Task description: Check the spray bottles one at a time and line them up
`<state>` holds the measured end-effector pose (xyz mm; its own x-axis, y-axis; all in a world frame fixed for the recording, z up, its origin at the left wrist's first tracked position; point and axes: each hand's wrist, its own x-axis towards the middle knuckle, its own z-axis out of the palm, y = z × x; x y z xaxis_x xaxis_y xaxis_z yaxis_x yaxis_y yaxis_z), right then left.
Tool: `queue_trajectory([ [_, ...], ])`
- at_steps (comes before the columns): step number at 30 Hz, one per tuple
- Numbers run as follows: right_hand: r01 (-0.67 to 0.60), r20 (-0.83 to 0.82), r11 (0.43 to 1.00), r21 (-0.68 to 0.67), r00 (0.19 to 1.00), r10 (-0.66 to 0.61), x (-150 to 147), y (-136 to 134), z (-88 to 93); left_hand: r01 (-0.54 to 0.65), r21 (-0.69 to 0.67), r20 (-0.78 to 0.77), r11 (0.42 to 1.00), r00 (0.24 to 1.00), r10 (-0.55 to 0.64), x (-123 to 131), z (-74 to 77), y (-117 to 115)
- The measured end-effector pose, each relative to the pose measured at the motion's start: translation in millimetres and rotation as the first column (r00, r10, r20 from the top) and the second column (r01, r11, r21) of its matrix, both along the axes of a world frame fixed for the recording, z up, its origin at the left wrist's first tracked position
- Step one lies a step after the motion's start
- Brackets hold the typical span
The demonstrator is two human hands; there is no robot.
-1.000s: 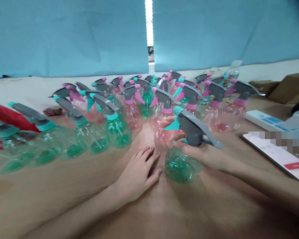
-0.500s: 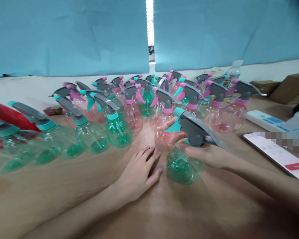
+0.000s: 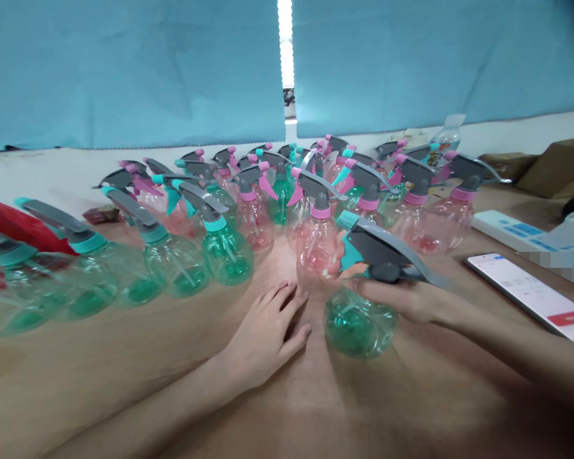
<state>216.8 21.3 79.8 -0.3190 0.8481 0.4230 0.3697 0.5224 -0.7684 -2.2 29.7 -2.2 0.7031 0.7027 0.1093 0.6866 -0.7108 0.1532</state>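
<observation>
My right hand (image 3: 397, 296) is closed around the neck of a green spray bottle (image 3: 361, 325). The bottle has a grey sprayer head with a turquoise nozzle and trigger, and it leans a little. Whether its base touches the table cannot be made out. My left hand (image 3: 270, 328) rests flat on the wooden table (image 3: 268, 421), fingers stretched out, just left of that bottle and holding nothing. Behind the hands stand a pink spray bottle (image 3: 317, 245) and a green spray bottle with a turquoise collar (image 3: 227, 252).
Several pink and green spray bottles crowd the back, with a row of green ones (image 3: 175, 268) on the left beside something red (image 3: 29, 226). To the right lie a phone (image 3: 521, 293), a white power strip (image 3: 516, 233) and cardboard boxes (image 3: 559, 169).
The fingers of my right hand have curled in from outstretched to around the bottle's neck and trigger. The bottle has shifted slightly right and down. My left hand has stayed still.
</observation>
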Motion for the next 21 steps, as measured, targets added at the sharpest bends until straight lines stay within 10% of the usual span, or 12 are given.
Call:
queue_trajectory([
  [6,-0.062,-0.104,0.982,-0.178,0.994,0.044,6,7,-16.0,-0.008,-0.011,0.013,1.0,1.0,0.008,1,1.2,-1],
  [21,0.083,-0.055,0.996,-0.031,0.995,-0.084,-1,1,-11.4,-0.003,-0.015,0.016,1.0,1.0,0.004,1,1.8,-1],
])
